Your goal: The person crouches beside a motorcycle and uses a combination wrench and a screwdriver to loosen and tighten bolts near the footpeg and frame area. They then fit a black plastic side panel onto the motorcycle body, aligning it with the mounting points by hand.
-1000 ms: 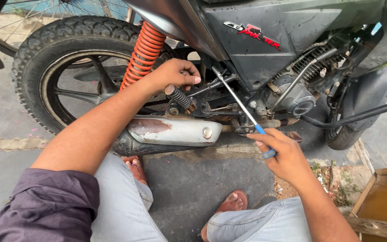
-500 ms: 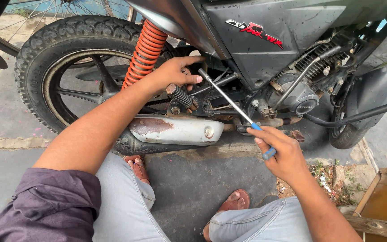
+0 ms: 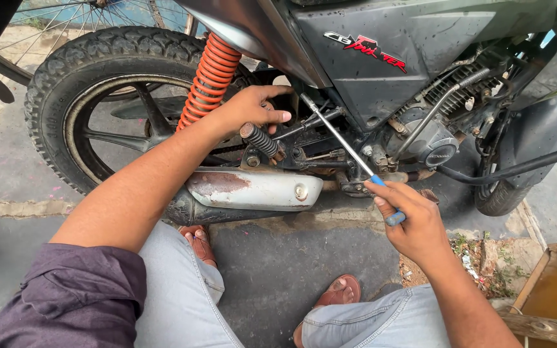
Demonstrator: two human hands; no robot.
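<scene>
A person crouching beside a parked motorcycle (image 3: 381, 71) is working at its frame just behind the engine. The right hand (image 3: 414, 222) is gripping the blue handle of a long screwdriver (image 3: 343, 145), fingers curled tight around it, and the steel shaft is slanting up and to the left, its tip reaching in under the grey side panel (image 3: 394, 58). The left hand (image 3: 253, 109) is resting against the frame close to that tip, fingers bent loosely with the thumb stretched toward the shaft; whether it is pinching any small part cannot be told. Just below the left hand a short ribbed footrest (image 3: 260, 138) is jutting out, and beneath it the silver, rust-patched exhaust silencer (image 3: 253, 190) is lying along the bike. An orange coil shock absorber (image 3: 211, 77) is rising behind the wrist, in front of the knobbly rear tyre (image 3: 98, 48). The person's sandalled feet (image 3: 340, 293) are planted on the dark pavement (image 3: 272, 258), and a wooden box (image 3: 549, 290) is sitting at the lower right
</scene>
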